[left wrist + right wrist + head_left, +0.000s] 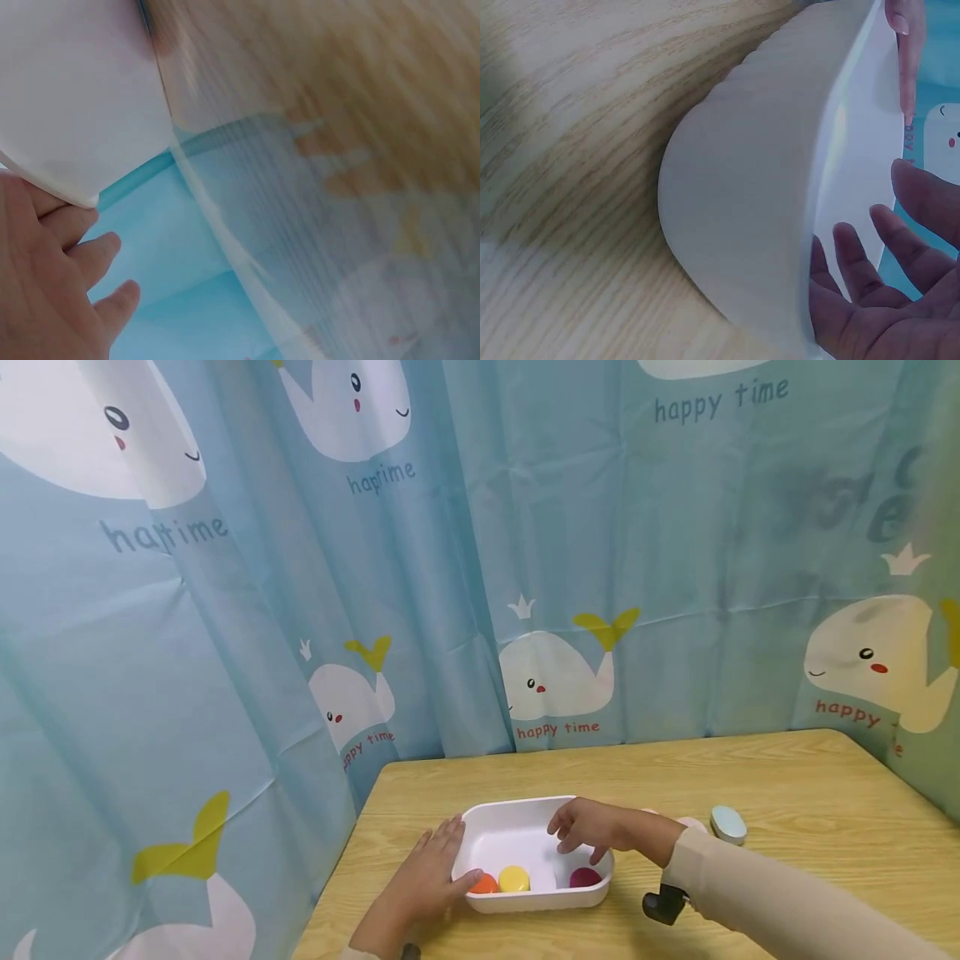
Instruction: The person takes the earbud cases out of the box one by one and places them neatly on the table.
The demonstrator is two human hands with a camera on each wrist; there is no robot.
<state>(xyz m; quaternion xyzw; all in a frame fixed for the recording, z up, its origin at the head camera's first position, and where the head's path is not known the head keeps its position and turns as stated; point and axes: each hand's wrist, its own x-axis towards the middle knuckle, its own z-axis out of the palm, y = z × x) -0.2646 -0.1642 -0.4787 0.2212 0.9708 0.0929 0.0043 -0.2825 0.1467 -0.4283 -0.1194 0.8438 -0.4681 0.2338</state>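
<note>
A white rectangular tray [540, 900] sits on the table. Along its near side lie an orange round piece [486, 883], a yellow round piece [513, 878] and a dark magenta round piece [585, 877]. My left hand [429, 878] rests against the tray's left end with straight fingers, its thumb reaching the near left corner by the orange piece. Over the right part of the tray hovers my right hand [588, 827]. In the right wrist view, that hand's fingers [859, 262] are spread and loosely bent, with nothing seen between them.
On the wooden table [810, 860], a pale blue and white oval piece [728, 824] lies right of the tray. Pinkish pieces [692, 823] are partly hidden behind my right forearm. A blue curtain [420, 610] with whales hangs beyond the table's far and left edges.
</note>
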